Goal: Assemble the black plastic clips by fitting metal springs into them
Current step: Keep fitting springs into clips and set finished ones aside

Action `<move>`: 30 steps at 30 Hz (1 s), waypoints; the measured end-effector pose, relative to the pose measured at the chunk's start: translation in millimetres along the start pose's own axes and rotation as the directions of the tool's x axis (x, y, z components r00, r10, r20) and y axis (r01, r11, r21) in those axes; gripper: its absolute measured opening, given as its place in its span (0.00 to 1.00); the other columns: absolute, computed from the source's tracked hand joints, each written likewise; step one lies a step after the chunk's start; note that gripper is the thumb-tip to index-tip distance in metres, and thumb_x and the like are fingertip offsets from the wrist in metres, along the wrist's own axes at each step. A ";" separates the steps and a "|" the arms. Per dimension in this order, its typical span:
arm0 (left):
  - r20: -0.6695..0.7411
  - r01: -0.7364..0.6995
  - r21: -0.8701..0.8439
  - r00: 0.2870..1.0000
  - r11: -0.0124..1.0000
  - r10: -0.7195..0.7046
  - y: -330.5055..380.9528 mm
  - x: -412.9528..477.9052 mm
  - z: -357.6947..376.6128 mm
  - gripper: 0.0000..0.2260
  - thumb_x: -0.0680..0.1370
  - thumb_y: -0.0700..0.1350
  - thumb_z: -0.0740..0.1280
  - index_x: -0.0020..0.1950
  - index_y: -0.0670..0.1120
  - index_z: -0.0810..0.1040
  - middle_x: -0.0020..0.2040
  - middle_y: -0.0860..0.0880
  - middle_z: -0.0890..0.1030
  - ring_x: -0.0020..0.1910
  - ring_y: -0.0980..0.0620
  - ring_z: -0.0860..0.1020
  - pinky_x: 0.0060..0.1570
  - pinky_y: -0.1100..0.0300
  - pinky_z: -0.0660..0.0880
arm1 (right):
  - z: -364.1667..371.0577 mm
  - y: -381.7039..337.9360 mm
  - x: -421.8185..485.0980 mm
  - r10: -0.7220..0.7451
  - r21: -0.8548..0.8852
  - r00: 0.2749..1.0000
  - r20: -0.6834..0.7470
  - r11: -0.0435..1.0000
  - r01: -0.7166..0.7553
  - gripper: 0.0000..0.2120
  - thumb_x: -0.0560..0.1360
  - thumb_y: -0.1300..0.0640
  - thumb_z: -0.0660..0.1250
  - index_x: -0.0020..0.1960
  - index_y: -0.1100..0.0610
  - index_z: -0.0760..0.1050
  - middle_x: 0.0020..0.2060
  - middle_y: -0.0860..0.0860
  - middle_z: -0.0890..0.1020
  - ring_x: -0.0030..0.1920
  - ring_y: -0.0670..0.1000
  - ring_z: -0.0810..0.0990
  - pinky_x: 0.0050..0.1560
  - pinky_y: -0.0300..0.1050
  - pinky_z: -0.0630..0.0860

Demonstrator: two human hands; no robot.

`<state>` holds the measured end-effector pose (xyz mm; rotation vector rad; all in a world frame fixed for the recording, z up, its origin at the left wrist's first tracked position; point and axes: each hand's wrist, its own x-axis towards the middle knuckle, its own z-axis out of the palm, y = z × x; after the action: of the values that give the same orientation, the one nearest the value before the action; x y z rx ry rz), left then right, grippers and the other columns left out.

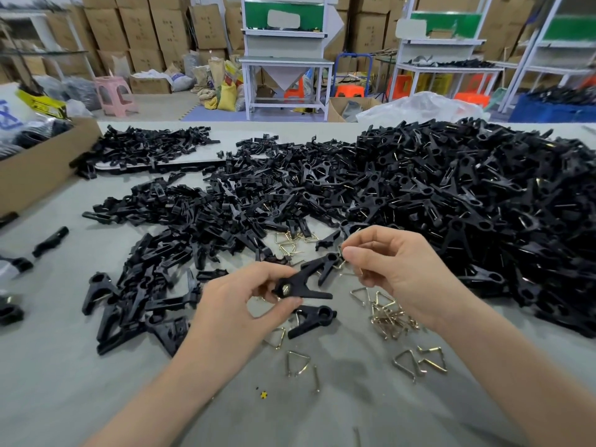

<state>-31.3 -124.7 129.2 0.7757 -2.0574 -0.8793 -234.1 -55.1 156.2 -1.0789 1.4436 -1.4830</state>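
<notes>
Head view: the left hand is held above the grey worktop. Its fingers are curled around a black clip, grasping it at the pivot end. The right hand is just beside the clip's opposite end. Its thumb and forefinger pinch a metal spring that touches the clip. Loose springs lie on the worktop below the hands. Separate clip halves are heaped to the left. A larger pile of clips with springs occupies the right. A cardboard box stands at the far left.
</notes>
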 end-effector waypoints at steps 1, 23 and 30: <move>-0.005 -0.003 0.013 1.000 1.000 0.003 -0.1 0.1 0.5 0.13 0.68 0.45 0.76 0.48 0.60 0.80 0.39 0.56 0.81 0.40 0.53 0.79 0.50 0.49 0.78 | 3.3 -1.5 -2.0 0.013 0.049 1.000 0.022 0.999 -0.014 0.07 0.63 0.59 0.73 0.40 0.60 0.79 0.29 0.50 0.79 0.28 0.46 0.74 0.30 0.36 0.73; 0.024 -0.009 0.037 1.000 0.999 0.008 3.8 -1.1 -1.0 0.12 0.67 0.43 0.78 0.43 0.58 0.81 0.36 0.55 0.80 0.37 0.55 0.77 0.42 0.67 0.73 | 37.8 18.6 -20.2 -0.158 0.065 0.966 -0.206 0.982 0.175 0.10 0.71 0.65 0.72 0.36 0.57 0.74 0.26 0.50 0.76 0.26 0.47 0.70 0.29 0.34 0.69; 0.050 -0.003 0.025 0.999 1.000 0.002 6.4 -1.6 -1.8 0.10 0.66 0.48 0.76 0.44 0.56 0.82 0.37 0.56 0.81 0.39 0.55 0.78 0.42 0.67 0.73 | 42.2 19.2 -24.1 -0.253 -0.042 0.939 -0.234 0.967 0.250 0.10 0.70 0.66 0.73 0.36 0.56 0.74 0.28 0.48 0.76 0.28 0.46 0.72 0.31 0.35 0.71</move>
<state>-30.5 -120.5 134.4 0.7715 -2.1168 -0.8809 -186.8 -47.2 135.4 -1.1579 1.5214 -1.8401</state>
